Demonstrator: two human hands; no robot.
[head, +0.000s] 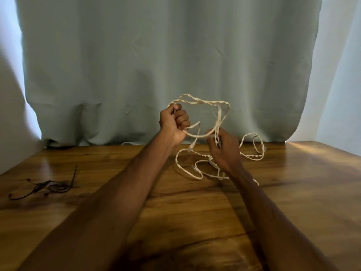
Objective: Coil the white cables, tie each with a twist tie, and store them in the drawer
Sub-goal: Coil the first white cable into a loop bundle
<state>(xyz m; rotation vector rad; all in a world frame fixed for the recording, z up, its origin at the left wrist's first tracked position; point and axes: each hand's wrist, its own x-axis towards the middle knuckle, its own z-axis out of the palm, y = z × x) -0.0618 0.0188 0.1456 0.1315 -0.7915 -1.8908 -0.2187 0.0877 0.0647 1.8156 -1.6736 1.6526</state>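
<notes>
The left hand (174,122) was raised above the wooden table (195,222), its fingers curled in a tight fist around the white cables (203,102). From the top of that fist the cables rose, arched away to the right as a twisted loop, and dropped to the right hand (224,151). The right hand, lower than the left and just to its right, pinched the hanging strands between thumb and fingertips. Another strand ran from under the left fist across to the right hand. A plug (190,148) dangled between the two hands, below the left one. Under and beyond the right hand, the rest of the cables lay in loose loops on the table. Well to the left of the left forearm lay a small cluster of black twist ties (45,187). A pale curtain (156,55) hung behind both hands.
</notes>
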